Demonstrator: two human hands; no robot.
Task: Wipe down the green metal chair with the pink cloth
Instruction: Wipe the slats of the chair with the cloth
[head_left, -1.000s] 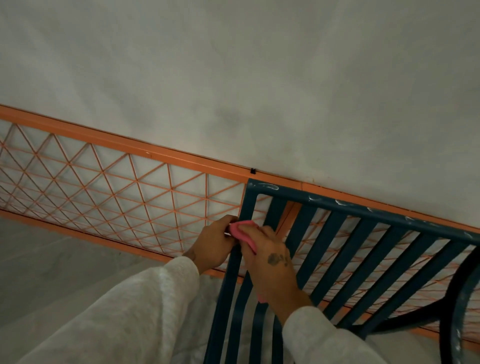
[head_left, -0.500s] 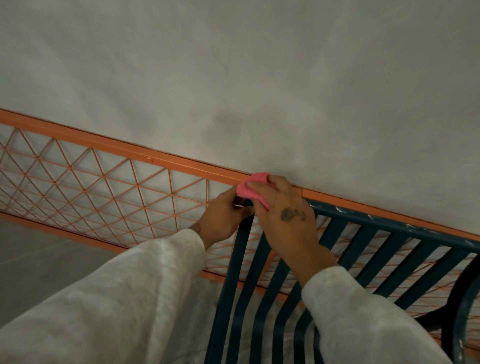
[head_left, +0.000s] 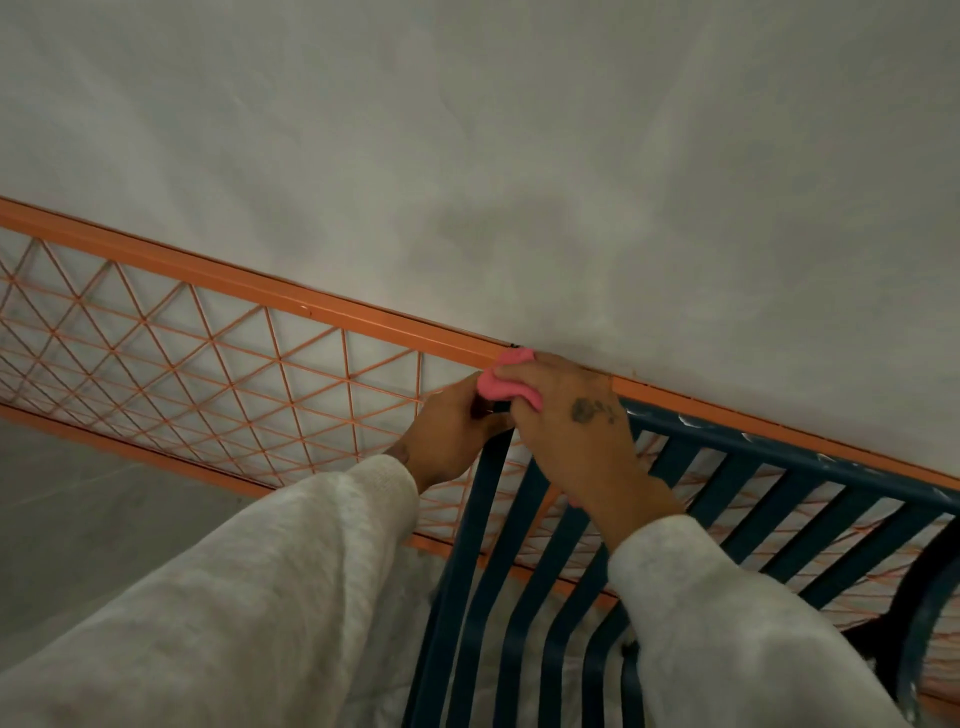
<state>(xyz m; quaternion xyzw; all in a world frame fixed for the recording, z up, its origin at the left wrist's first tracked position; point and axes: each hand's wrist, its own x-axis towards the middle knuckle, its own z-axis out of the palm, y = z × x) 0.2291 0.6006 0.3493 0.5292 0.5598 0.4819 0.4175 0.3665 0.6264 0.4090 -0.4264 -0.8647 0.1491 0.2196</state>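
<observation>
Up at the corner of the dark green slatted metal chair (head_left: 727, 441), right hand (head_left: 576, 431) curls its fingers over the bunched pink cloth (head_left: 501, 382), left hand (head_left: 447, 431) grips the chair alongside. Early days, I'd guess (rail (head_left: 857, 475) and slats (head_left: 462, 571) remain).

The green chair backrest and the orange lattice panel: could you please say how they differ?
The chair backrest has broad dark green slats; the lattice panel has thin orange wires crossing in triangles. The backrest stands nearer, in front of the panel. Both have a straight top rail.
</observation>
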